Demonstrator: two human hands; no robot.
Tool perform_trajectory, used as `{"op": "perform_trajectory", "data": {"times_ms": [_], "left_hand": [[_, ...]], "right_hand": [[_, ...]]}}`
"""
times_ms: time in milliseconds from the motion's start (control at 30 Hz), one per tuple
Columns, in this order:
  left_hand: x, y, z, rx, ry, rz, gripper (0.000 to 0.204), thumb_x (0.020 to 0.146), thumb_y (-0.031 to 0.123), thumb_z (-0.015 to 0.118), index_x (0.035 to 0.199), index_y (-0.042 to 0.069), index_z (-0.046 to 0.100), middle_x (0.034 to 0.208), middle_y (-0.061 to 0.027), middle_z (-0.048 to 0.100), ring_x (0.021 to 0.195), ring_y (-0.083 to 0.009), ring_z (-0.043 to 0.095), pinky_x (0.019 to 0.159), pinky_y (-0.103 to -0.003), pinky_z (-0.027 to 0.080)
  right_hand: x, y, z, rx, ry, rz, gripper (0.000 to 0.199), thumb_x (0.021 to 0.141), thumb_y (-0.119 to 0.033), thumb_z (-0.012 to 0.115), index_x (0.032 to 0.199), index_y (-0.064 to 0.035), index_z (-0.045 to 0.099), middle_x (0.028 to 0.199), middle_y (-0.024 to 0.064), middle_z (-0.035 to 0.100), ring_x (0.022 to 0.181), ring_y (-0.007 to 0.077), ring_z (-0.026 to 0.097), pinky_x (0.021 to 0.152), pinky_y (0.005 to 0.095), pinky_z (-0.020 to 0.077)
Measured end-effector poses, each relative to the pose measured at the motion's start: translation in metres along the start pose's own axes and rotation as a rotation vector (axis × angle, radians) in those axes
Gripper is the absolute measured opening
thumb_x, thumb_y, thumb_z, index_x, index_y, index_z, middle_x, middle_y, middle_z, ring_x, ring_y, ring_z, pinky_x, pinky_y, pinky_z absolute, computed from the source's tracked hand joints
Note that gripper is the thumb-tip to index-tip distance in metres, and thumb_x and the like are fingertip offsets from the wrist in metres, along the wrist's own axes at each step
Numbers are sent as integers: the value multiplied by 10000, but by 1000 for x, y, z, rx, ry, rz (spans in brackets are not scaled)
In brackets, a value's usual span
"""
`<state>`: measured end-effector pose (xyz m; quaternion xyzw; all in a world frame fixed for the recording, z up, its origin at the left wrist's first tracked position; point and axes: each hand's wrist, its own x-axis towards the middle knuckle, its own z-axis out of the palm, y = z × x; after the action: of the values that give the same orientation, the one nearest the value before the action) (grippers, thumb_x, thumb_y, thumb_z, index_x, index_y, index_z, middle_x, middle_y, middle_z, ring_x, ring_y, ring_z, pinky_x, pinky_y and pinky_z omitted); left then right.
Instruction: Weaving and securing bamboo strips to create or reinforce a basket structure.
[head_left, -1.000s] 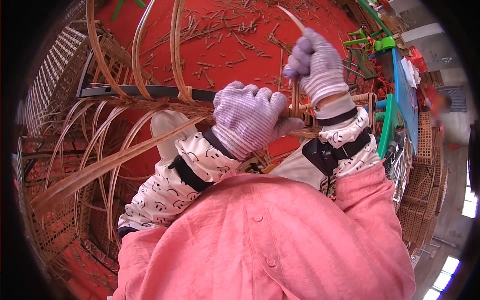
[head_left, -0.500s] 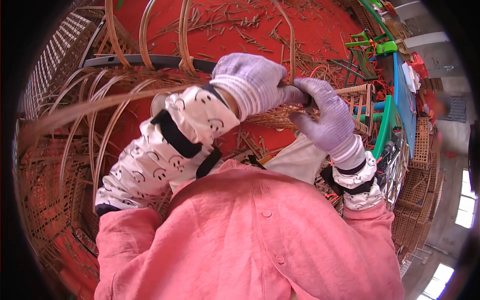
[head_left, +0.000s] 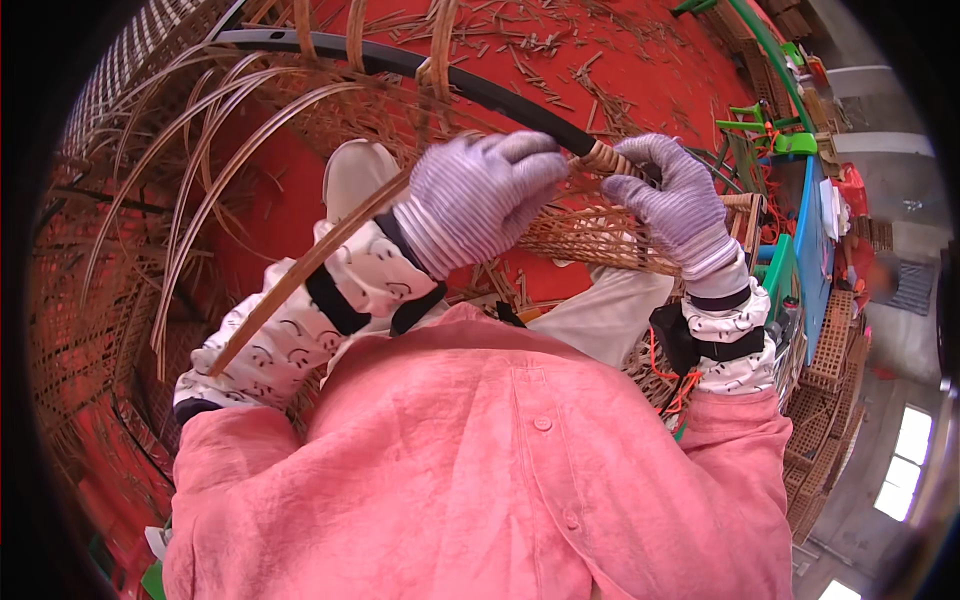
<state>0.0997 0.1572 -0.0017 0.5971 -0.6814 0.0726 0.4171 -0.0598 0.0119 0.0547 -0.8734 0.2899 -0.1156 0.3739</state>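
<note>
Both hands wear lilac-and-white striped gloves. My right hand [head_left: 680, 195] is closed around a black curved rim [head_left: 490, 92], where a tan strip is wound about it in a short coil [head_left: 607, 160]. Just left of that coil is my left hand [head_left: 485, 190], its fingers bent and close together. A long flat brown strip [head_left: 290, 280] runs from it down across my left sleeve; the glove hides where the strip is gripped. Below the hands lies woven wicker lattice [head_left: 590, 238], joined to the same piece as far as I can see.
Loose bent strips [head_left: 215, 140] arch out on the left beside woven panels [head_left: 90, 330]. Cut strip scraps [head_left: 530, 45] litter the red floor [head_left: 640, 60]. At right stand a blue board [head_left: 815, 235], a green chair [head_left: 795, 143] and stacked wicker baskets [head_left: 828, 370].
My hands have moved apart from being together at the rim. The strip loop above my right hand is gone, and more of the black rim shows, shifted to the right.
</note>
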Motion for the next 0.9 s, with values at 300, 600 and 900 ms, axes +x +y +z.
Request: {"op": "perform_trajectory", "data": {"times_ms": [300,600,900], "left_hand": [[-39,13,46,110,-247,-301,77,794,152,535,850,123,579,1127,-2,561,495,-236,586,460,-347,484],[-29,25,52,-378,-216,-382,113,772,135,579,871,105,624,1219,-119,502,870,-274,616,661,-332,509],[-18,31,31,-1282,-212,-747,177,767,98,577,916,9,610,1146,-111,522,786,-124,600,602,-215,488]], "right_hand": [[11,-1,-5,152,-209,76,256,718,-98,715,912,-15,571,787,17,577,704,69,511,643,236,443],[15,-5,-11,249,-315,192,282,716,-74,712,914,8,528,809,50,579,734,106,557,634,248,469],[20,-5,-13,331,-361,258,334,706,-117,725,947,19,538,843,63,592,738,123,571,649,242,482]]}}
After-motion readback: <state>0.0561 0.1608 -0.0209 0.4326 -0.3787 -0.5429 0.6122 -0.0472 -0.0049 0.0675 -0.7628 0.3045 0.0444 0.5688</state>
